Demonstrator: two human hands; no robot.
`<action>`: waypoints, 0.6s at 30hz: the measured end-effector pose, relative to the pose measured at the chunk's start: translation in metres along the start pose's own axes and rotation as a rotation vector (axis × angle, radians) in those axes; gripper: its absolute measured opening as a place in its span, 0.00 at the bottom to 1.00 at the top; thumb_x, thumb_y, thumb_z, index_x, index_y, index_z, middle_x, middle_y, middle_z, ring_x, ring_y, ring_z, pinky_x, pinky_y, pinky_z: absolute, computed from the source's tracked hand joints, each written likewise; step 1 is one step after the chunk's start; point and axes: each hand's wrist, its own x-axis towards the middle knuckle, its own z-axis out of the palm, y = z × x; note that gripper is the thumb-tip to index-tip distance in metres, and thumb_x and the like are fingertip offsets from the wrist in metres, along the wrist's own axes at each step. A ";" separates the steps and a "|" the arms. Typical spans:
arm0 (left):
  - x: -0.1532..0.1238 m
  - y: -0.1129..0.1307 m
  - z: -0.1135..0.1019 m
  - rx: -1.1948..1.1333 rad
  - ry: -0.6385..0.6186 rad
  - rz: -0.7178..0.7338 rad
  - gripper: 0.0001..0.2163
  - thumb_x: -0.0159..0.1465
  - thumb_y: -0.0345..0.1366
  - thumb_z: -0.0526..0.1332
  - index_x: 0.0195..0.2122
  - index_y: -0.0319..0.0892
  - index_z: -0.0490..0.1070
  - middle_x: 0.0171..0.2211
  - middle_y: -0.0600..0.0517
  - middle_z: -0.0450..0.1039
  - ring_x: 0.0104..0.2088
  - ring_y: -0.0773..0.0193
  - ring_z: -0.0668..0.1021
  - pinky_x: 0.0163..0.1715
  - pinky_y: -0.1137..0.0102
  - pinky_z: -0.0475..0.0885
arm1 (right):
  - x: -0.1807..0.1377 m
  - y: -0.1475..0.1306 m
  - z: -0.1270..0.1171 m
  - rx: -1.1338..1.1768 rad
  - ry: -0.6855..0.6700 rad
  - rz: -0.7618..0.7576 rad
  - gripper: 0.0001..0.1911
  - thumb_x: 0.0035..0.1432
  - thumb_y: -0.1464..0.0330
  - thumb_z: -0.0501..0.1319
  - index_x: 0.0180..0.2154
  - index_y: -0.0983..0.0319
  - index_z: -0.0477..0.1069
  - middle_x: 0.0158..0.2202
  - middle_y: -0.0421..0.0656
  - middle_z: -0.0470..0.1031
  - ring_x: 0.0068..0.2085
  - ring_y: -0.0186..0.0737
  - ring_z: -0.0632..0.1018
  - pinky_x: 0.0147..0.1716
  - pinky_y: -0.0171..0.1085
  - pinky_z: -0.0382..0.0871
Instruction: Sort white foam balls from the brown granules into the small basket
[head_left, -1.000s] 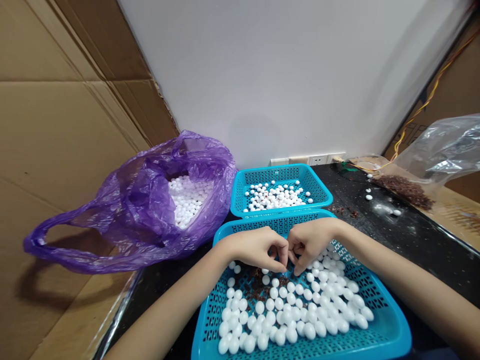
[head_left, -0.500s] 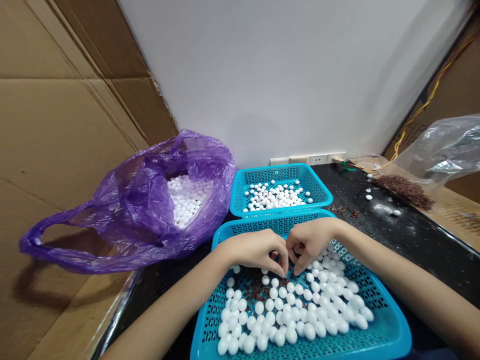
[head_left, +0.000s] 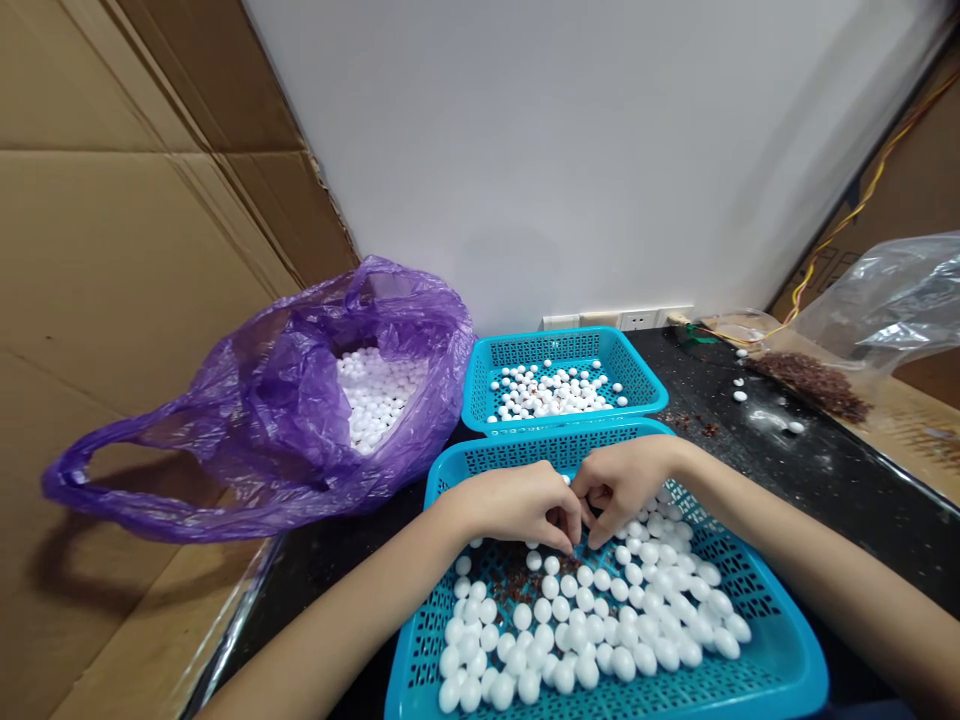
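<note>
Where the two sets of fingertips meet, I log the first item: left hand (head_left: 517,505) and right hand (head_left: 622,485), fingers (head_left: 559,520) curled in narrow with the tips touching each other. They pinch something too small and hidden for me to tell what. Beneath them: near blue tray (head_left: 795,670), holding white balls (head_left: 600,630) heaped toward its front and right, with reddish-brown crumbs (head_left: 517,580) on the mesh just under the left hand. Behind, touching it: far blue tray (head_left: 480,385), fewer balls. Left of both: purple bag (head_left: 277,420), open, more balls inside. Right, well apart: clear bag (head_left: 892,290) and a brown pile (head_left: 810,380) on the black counter (head_left: 847,480), with stray balls (head_left: 740,396) nearby. Hazards, as I judge them: a loose pinch would drop whatever is held back among the balls; a wrist dragging low would roll balls over the near tray's low rim; crumbs could sift through the mesh.
</note>
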 end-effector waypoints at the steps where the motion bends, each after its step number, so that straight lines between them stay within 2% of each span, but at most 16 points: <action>1: 0.000 0.000 0.000 -0.006 -0.005 0.000 0.05 0.56 0.31 0.64 0.35 0.41 0.77 0.26 0.54 0.76 0.26 0.69 0.75 0.25 0.78 0.65 | 0.000 -0.001 0.000 0.002 0.004 -0.004 0.09 0.54 0.69 0.67 0.37 0.67 0.75 0.18 0.33 0.65 0.19 0.28 0.65 0.19 0.27 0.56; 9: -0.001 -0.001 -0.001 -0.042 -0.042 -0.011 0.10 0.53 0.24 0.59 0.35 0.40 0.75 0.25 0.56 0.73 0.25 0.71 0.74 0.24 0.79 0.65 | -0.001 -0.004 0.001 -0.049 0.038 -0.018 0.06 0.54 0.71 0.66 0.35 0.67 0.76 0.16 0.31 0.60 0.18 0.27 0.58 0.18 0.27 0.53; 12: -0.003 0.002 -0.002 -0.008 0.007 -0.028 0.07 0.51 0.28 0.62 0.32 0.41 0.74 0.23 0.57 0.71 0.24 0.71 0.72 0.21 0.79 0.63 | -0.001 -0.002 0.002 -0.071 0.050 -0.005 0.05 0.54 0.70 0.65 0.32 0.67 0.76 0.16 0.31 0.59 0.18 0.27 0.56 0.18 0.27 0.52; 14: -0.005 0.004 -0.003 0.022 0.026 -0.010 0.06 0.50 0.31 0.64 0.31 0.42 0.75 0.22 0.59 0.69 0.22 0.72 0.70 0.19 0.78 0.61 | -0.001 -0.001 0.003 -0.073 0.050 -0.030 0.06 0.54 0.70 0.64 0.34 0.67 0.76 0.16 0.31 0.60 0.18 0.27 0.57 0.18 0.28 0.52; 18: -0.008 0.008 -0.003 0.045 -0.014 0.039 0.08 0.52 0.32 0.63 0.34 0.47 0.78 0.20 0.59 0.68 0.21 0.72 0.69 0.19 0.77 0.59 | 0.000 0.001 0.004 -0.034 0.064 -0.035 0.06 0.54 0.69 0.62 0.32 0.67 0.74 0.17 0.32 0.60 0.19 0.28 0.58 0.18 0.28 0.52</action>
